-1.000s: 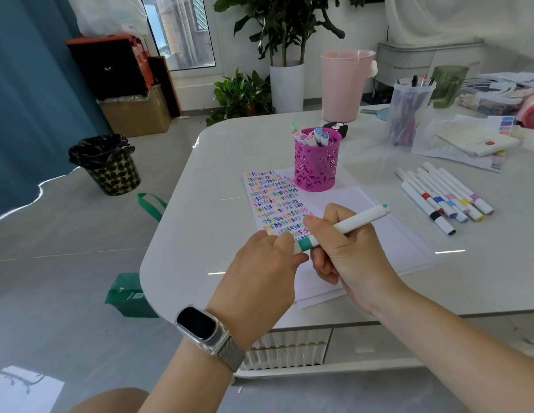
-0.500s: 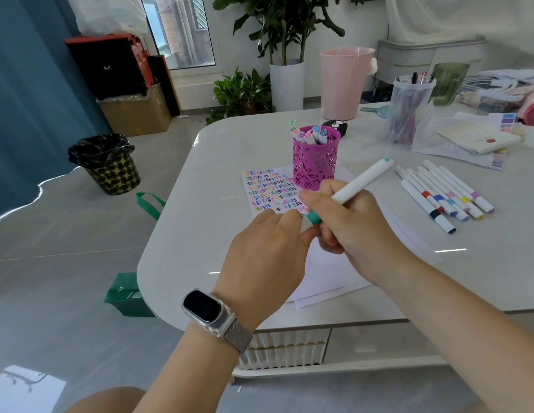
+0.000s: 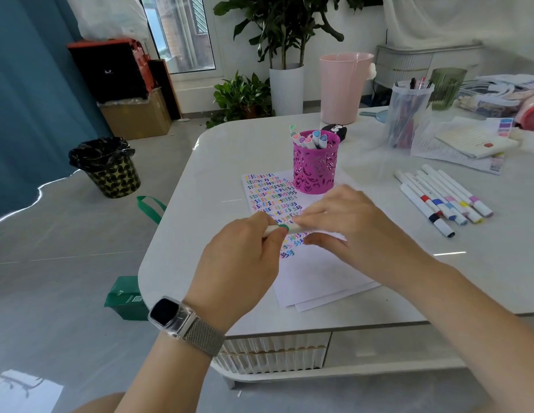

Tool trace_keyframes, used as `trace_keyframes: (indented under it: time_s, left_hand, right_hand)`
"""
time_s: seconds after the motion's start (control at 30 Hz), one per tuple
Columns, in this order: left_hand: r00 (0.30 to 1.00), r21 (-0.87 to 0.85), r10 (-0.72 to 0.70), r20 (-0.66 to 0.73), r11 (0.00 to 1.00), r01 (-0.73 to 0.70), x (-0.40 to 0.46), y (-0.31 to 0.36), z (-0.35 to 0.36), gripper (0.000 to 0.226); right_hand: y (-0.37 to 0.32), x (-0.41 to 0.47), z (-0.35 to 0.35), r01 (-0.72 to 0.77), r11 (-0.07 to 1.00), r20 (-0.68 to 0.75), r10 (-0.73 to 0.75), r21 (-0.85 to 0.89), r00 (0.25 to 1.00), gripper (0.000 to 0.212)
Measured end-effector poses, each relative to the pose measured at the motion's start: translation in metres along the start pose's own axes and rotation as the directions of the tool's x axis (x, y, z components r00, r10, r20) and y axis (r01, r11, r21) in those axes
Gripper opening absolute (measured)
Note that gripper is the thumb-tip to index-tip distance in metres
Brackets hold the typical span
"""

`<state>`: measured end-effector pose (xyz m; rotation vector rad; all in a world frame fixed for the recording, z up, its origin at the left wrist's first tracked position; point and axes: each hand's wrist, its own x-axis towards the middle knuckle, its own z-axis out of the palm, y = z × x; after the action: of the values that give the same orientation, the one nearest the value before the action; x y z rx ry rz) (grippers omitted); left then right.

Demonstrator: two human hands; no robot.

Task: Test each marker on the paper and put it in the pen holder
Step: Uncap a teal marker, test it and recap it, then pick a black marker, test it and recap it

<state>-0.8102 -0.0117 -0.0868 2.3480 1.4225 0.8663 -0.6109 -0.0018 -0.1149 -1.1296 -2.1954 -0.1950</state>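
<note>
Both forearms reached forward, hands met at centre. Left hand (image 3: 244, 257), back up, fingers curled, pinched one end of marker (image 3: 285, 229). Right hand (image 3: 352, 231), blurred, held other end between thumb and fingers.

Glossy grey floor (image 3: 66, 234); teal curtain (image 3: 27, 99) at nine o'clock; bright window (image 3: 177, 31) at eleven; white rounded table (image 3: 218, 162); tall potted plant (image 3: 285, 40) at twelve.

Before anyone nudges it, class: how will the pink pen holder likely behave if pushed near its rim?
The pen holder is tall with cut-out walls, so probably light and apt to tip. It stands on loose paper, which may slide with it. The markers inside lean left, probably favouring that side.
</note>
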Motion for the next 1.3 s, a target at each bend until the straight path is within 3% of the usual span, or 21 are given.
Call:
trace_keyframes:
  time_s: [0.13,0.2,0.27,0.33,0.43,0.53,0.57,0.63,0.83,0.93,1.1,1.3]
  left_hand:
    - [0.997,-0.144,-0.051,-0.056,0.989,0.042,0.003,0.003,-0.003,0.019]
    - [0.991,-0.249,-0.092,-0.094,0.966,0.066,0.005,0.005,-0.004,0.016]
    - [0.979,-0.315,-0.144,-0.142,0.945,0.093,0.007,0.005,-0.007,0.012]
    - [0.975,-0.287,-0.161,-0.154,0.951,0.112,0.007,0.003,-0.009,0.007]
    - [0.982,-0.091,-0.143,-0.125,0.987,0.132,0.004,-0.005,-0.01,0.018]
    - [0.98,-0.03,-0.181,-0.085,0.983,0.179,0.003,-0.006,-0.007,0.023]
    - [0.979,-0.023,-0.195,-0.065,0.981,0.193,0.002,-0.006,-0.006,0.024]
    - [0.978,-0.013,-0.208,-0.027,0.978,0.208,0.003,-0.005,-0.003,0.024]
    - [0.981,0.008,-0.192,0.02,0.981,0.191,0.003,-0.006,0.002,0.022]
    - [0.985,0.032,-0.173,0.02,0.985,0.172,0.003,-0.009,0.006,0.021]
    - [0.987,0.076,-0.158,0.032,0.985,0.155,0.004,-0.011,0.009,0.023]
    - [0.988,0.08,-0.15,0.023,0.986,0.147,0.004,-0.011,0.009,0.022]
  right_hand:
    - [-0.011,0.01,0.001,-0.04,0.993,-0.083,0.05,0.111,0.995,0.019]
    - [-0.012,0.016,-0.002,-0.115,0.979,-0.038,0.123,0.168,0.992,0.018]
    - [-0.01,0.023,-0.003,-0.216,0.947,0.031,0.215,0.236,0.976,0.029]
    - [-0.001,0.026,-0.004,-0.322,0.852,-0.03,0.366,0.414,0.93,0.053]
    - [0.021,0.03,-0.006,-0.326,0.652,-0.229,0.617,0.685,0.752,0.077]
    - [0.046,0.035,-0.015,-0.226,0.481,-0.335,0.814,0.847,0.474,0.076]
    - [0.051,0.039,-0.019,-0.214,0.485,-0.37,0.83,0.848,0.417,0.072]
    - [0.059,0.045,-0.022,-0.215,0.562,-0.46,0.801,0.799,0.383,0.062]
    - [0.069,0.066,-0.016,-0.182,0.739,-0.618,0.651,0.649,0.441,0.045]
    - [0.073,0.065,-0.002,-0.245,0.762,-0.57,0.621,0.599,0.538,0.039]
    - [0.077,0.063,0.007,-0.389,0.784,-0.522,0.616,0.485,0.59,0.02]
    - [0.071,0.055,0.003,-0.568,0.765,-0.28,0.642,0.304,0.714,0.03]
